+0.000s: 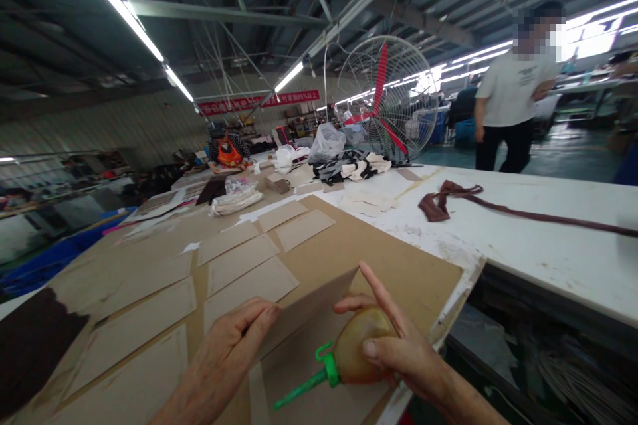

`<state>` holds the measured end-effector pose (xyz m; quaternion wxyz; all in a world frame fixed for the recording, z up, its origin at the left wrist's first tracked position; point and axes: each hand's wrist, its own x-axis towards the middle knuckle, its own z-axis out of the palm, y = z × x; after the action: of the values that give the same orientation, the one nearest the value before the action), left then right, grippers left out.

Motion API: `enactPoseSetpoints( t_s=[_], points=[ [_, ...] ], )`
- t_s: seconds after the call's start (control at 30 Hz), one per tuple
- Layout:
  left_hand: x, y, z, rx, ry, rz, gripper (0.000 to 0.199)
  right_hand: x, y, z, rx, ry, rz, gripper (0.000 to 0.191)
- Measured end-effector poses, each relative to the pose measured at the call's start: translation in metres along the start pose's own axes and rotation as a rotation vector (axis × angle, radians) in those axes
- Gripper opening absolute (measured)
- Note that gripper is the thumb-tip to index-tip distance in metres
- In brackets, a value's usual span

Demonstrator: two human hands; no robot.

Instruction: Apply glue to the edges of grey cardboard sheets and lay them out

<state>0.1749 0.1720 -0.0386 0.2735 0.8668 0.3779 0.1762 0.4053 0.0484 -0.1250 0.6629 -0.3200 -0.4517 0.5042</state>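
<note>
My left hand (234,339) pinches the near left corner of a flat grey-brown rectangular panel (314,309), which is tilted up off the table. In my right hand (399,339) is a round, amber glue bottle (361,345) with a green nozzle (304,390) pointing down to the left. The thumb presses on the bottle while the index finger reaches out to the panel's far right corner. Below the raised panel lies another similar panel (319,378). More such panels (242,262) are laid out in rows on the brown board (379,246) to the left.
A brown strap (438,202) lies on the white table (528,212) at right. Further back are fabric scraps (349,166), plastic bags (329,139) and a large fan (383,99). One person (513,93) stands at right; another (226,149) is at the table's far end.
</note>
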Motion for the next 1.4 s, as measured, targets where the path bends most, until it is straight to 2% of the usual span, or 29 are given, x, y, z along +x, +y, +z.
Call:
enactPoseSetpoints(
  t_s=[0.37,1.13,1.27,1.4],
  points=[
    [0.002,0.003,0.000,0.021,0.017,0.011,0.040,0.005,0.008,0.001,-0.004,0.017,-0.049,0.099],
    [0.003,0.004,0.001,0.061,0.046,0.027,0.041,0.007,0.007,0.004,-0.071,0.017,-0.079,0.096],
    [0.005,0.009,0.005,0.068,0.019,0.067,0.043,0.009,0.008,0.007,0.020,0.018,-0.082,0.095],
    [0.006,0.009,0.007,0.076,0.031,0.058,0.042,0.011,0.007,0.005,0.147,0.109,-0.115,0.091]
  ],
)
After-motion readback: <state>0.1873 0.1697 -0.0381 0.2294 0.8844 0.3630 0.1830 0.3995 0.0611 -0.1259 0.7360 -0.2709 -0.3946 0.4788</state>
